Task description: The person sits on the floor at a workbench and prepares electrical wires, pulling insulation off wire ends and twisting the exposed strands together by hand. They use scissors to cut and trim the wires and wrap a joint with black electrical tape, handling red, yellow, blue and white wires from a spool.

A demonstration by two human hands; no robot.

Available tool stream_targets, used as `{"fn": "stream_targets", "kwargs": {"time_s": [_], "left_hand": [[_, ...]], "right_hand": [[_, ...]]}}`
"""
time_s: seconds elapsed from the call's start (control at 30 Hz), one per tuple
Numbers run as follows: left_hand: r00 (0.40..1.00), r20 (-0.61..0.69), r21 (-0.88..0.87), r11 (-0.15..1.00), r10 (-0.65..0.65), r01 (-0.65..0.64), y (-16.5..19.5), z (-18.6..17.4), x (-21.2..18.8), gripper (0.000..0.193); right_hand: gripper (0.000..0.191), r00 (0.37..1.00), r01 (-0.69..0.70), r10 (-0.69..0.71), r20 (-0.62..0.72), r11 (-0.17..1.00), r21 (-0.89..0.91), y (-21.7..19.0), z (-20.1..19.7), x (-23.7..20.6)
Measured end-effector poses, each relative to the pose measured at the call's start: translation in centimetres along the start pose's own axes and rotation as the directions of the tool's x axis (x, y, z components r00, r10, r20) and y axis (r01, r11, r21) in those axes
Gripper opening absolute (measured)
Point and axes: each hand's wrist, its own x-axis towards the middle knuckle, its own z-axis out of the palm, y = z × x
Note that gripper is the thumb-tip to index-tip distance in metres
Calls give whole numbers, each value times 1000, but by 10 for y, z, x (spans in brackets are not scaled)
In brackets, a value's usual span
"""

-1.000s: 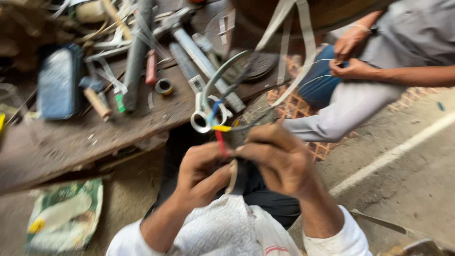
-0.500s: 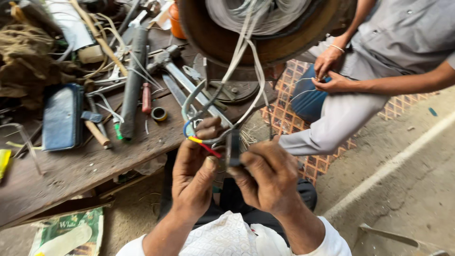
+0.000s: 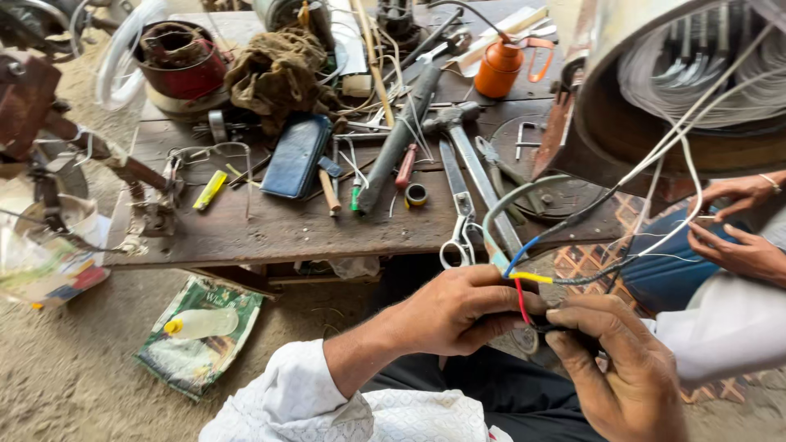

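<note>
The worn wooden surface (image 3: 270, 233) spans the upper frame, carrying the steel scissors (image 3: 458, 241) at its lower edge. Both hands, left (image 3: 458, 311) and right (image 3: 626, 368), sit below it, lower right. The flat printed packet (image 3: 201, 336) lies on the floor, lower left.

Both hands low & close together, fingertips nearly touching. Left hand (image 3: 458, 315) curled, thumb & fingers in a pinch grip; white-sleeved forearm angles in from lower left. Right hand (image 3: 622, 368) knuckles-up, fingers bent inward, pinching too.

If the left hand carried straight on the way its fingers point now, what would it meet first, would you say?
The left hand points right, across the red wire. It would most likely meet the right hand's fingers first, as they sit close opposite; depth is hard to judge.
</note>
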Motion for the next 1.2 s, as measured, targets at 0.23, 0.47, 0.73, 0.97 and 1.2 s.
{"fn": "stream_targets", "kwargs": {"time_s": [0.23, 0.47, 0.73, 0.97, 1.2], "left_hand": [[995, -15, 99, 991, 95, -93, -2, 6, -2, 30], [858, 248, -856, 312, -449, 411, -11, 43, -20, 28], [853, 79, -870, 382, -515, 311, -13, 54, -4, 34], [914, -158, -904, 427, -374, 19, 21, 50, 11, 54], [996, -40, -465, 884, -78, 51, 5, 14, 3, 16]], "right_hand": [[22, 999, 39, -41, -20, 995, -91, 25, 1, -9], [20, 996, 46, -57, -70, 988, -151, 43, 9, -23], [27, 979, -48, 7, -204, 979, -200, 38, 22, -27], [12, 963, -6, -123, -238, 879, -477, 18, 34, -15], [9, 973, -71, 9, -230, 961, -266, 10, 28, -13]]}}
